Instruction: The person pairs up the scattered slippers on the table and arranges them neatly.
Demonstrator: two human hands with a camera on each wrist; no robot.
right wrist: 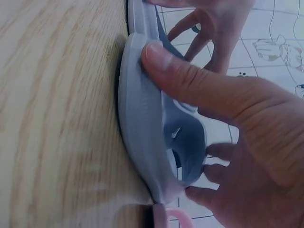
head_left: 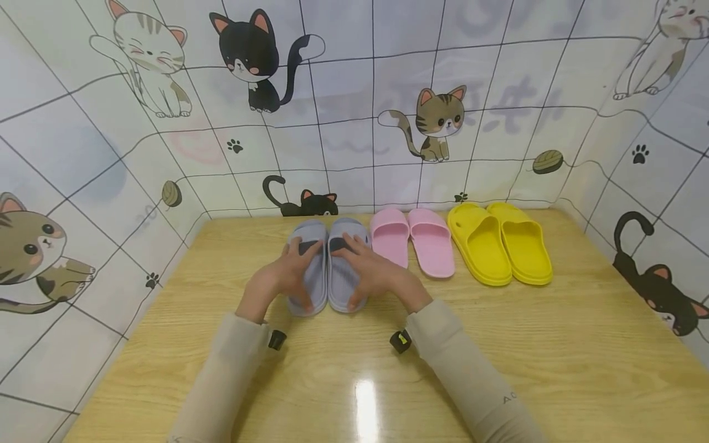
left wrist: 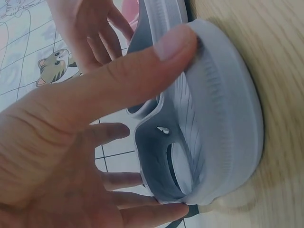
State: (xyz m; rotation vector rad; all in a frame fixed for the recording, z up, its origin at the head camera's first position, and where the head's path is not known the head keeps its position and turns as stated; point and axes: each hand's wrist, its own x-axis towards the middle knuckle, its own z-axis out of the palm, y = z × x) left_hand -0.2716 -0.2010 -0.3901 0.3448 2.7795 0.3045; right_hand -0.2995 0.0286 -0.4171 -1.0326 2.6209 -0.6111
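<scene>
A pair of grey slippers stands side by side on the wooden table, toes toward the wall. My left hand [head_left: 277, 277] spans the left grey slipper [head_left: 317, 277], with its thumb [left wrist: 175, 42] at the heel rim and its fingers stretched toward the strap. Over the right grey slipper [head_left: 340, 278] my right hand [head_left: 379, 271] is spread in the same way. Its thumb [right wrist: 159, 57] lies against the heel side, and the other fingers reach to the strap [right wrist: 187, 142]. Both hands look loosely spread, without a firm grip.
Just right of the grey pair stand pink slippers [head_left: 434, 252], then yellow slippers [head_left: 523, 252] beyond them. The wooden table [head_left: 343, 363] reflects a bright light near its front. A cat-patterned wall covering [head_left: 343, 141] closes off the back and both sides.
</scene>
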